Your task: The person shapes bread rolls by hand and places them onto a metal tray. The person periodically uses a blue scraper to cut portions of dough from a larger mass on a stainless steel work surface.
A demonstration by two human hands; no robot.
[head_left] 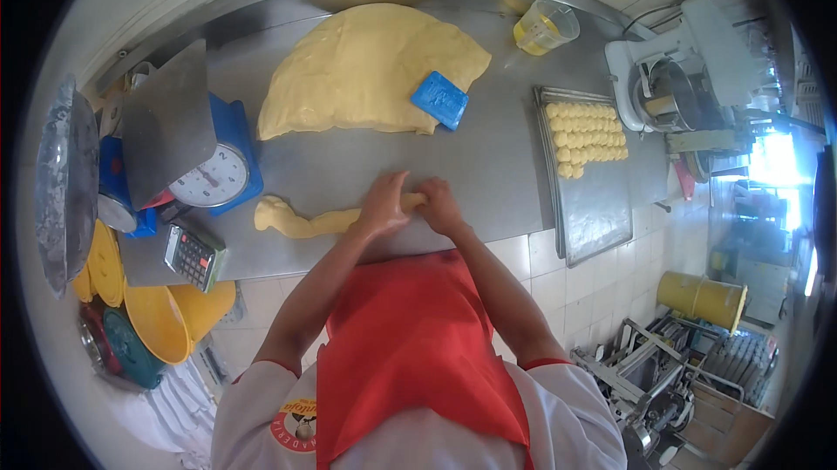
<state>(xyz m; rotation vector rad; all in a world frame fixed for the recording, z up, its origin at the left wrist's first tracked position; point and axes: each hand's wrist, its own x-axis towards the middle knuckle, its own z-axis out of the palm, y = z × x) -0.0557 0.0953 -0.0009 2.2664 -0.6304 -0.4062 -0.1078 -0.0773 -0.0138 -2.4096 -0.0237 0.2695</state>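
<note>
My left hand (384,201) and my right hand (438,205) meet over the right end of a long yellow dough rope (301,223) that lies on the steel table (488,165) near its front edge. Both hands are closed around the dough; the rope's free end curls away to the left. A big slab of yellow dough (370,69) lies further back on the table. At the slab's right edge rests a blue plastic scraper (440,99).
A baking tray (597,208) with rows of small dough pieces (588,134) sits at the right. A blue dial scale (214,169) and a calculator (192,256) stand at the left. A measuring jug (545,27) and a stand mixer (671,78) are at the back right. Yellow bowls (166,313) are stacked below left.
</note>
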